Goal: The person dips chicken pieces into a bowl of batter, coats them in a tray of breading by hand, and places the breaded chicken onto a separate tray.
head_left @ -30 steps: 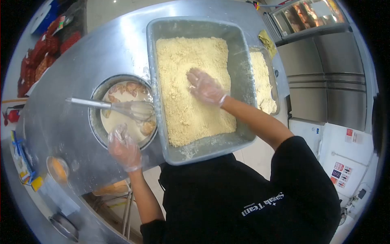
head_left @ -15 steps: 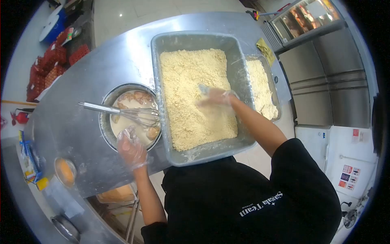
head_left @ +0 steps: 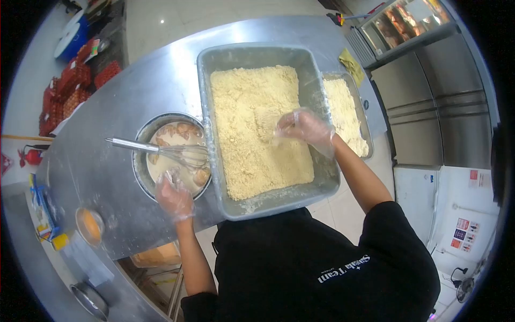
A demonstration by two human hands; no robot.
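Note:
My left hand (head_left: pixel 175 198), in a clear plastic glove, hangs over the near rim of a metal bowl (head_left: pixel 140 174). Its fingers are loosely bent, whitened with batter or flour, with nothing visible in them. Pale liquid batter (head_left: pixel 166 163) with pieces of raw meat (head_left: pixel 185 129) fills the bowl, and a wire whisk (head_left: pixel 185 154) lies across it. Over the pale yellow flour (head_left: pixel 252 139) in a large grey tub (head_left: pixel 206 61) is my gloved right hand (head_left: pixel 304 130). Its fingers are curled inward, hiding whatever they hold; a faint blur shows beneath them.
A metal tray (head_left: pixel 368 121) of flour stands right of the tub, near a yellow cloth (head_left: pixel 351 65). On the steel table (head_left: pixel 96 172), a small bowl (head_left: pixel 90 225) of orange contents sits left. Red mesh sacks (head_left: pixel 67 88) are beyond the table; steel refrigerators (head_left: pixel 429 102) stand right.
My right hand has moved slightly right over the flour, with its fingers now curled and less blurred. My left hand stays at the bowl.

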